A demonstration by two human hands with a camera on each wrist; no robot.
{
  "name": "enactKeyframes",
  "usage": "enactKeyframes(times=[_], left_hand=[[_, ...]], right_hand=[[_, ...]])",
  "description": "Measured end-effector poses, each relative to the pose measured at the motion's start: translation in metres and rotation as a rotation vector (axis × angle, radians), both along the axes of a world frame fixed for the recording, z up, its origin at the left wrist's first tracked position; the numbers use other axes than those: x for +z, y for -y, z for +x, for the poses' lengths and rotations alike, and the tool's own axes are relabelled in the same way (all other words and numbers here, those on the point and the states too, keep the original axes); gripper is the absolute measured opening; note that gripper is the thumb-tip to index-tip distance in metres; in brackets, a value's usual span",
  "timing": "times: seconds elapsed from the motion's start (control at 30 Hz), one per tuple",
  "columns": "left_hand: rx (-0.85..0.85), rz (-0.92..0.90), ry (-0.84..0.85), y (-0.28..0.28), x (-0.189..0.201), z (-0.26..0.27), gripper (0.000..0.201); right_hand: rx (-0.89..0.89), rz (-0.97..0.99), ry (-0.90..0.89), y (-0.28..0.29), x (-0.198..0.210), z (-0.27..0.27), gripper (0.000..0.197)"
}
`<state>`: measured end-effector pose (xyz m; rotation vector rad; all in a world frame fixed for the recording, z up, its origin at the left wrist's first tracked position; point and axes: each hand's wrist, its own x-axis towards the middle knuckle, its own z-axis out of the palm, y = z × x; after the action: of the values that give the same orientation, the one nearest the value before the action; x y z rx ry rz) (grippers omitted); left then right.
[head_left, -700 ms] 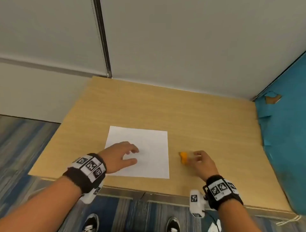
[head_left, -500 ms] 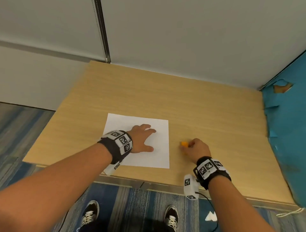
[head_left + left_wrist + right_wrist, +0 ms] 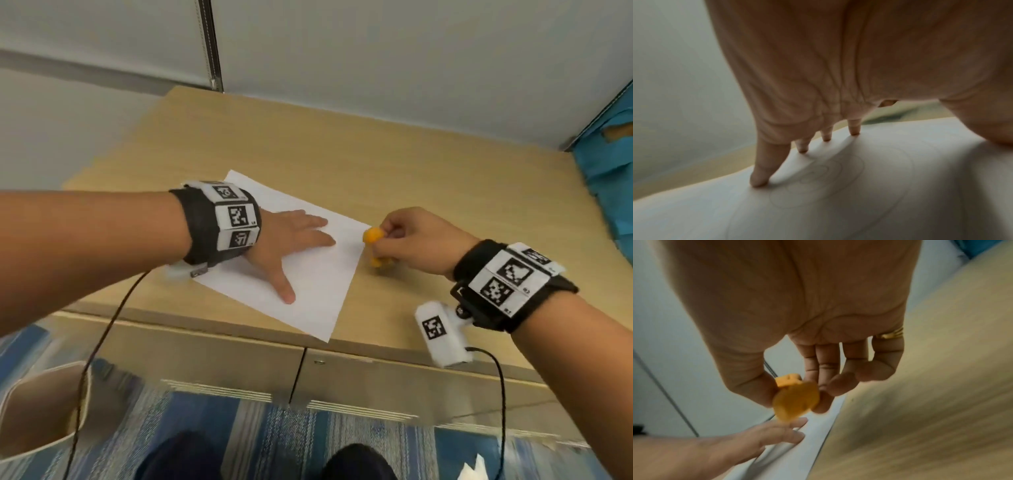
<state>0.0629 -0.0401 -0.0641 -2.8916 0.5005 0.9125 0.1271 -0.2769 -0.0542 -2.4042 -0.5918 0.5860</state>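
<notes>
Orange plastic piece (image 3: 373,235), small and hard-looking. It is pinched between the thumb and fingertips of the right hand (image 3: 421,245), low over the wooden table (image 3: 411,164), just beside the right edge of the white sheet of paper (image 3: 318,291). Probably light, stiff and a little slick, so best taken by its narrow upper part. Paper: thin, floppy, apt to slide, with faint pencil circles. Left hand (image 3: 291,240) lies flat on it, fingers (image 3: 759,175) straight, slightly spread, pressing down.
</notes>
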Motion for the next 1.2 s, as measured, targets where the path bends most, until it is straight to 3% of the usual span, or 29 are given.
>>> enactKeyframes(times=[0.13,0.23,0.4,0.6,0.8,1.07,1.2], left_hand=[[-0.017,-0.017,0.119,0.001,-0.010,-0.016,0.109],[0.016,0.013,0.138,0.008,-0.005,-0.027,0.117],[0.036,0.103,0.081,0.010,-0.011,-0.022,0.125],[0.064,0.114,0.038,0.000,-0.022,-0.015,0.132],[0.084,0.110,0.030,0.005,-0.019,-0.019,0.134],[0.089,0.149,0.027,0.009,-0.016,-0.021,0.141],[0.094,0.121,0.043,0.003,-0.026,-0.015,0.148]], right_hand=[[0.090,-0.036,0.067,-0.014,-0.014,-0.026,0.042],[0.092,-0.073,0.134,-0.028,-0.018,-0.042,0.034],[0.082,-0.136,0.160,-0.047,-0.025,-0.036,0.019],[0.133,-0.117,0.048,-0.053,-0.018,-0.027,0.023],[0.033,-0.140,0.186,-0.054,-0.014,-0.029,0.024],[0.334,-0.237,0.207,-0.051,-0.013,-0.066,0.018],[0.230,-0.326,0.333,-0.055,-0.002,-0.031,0.021]])
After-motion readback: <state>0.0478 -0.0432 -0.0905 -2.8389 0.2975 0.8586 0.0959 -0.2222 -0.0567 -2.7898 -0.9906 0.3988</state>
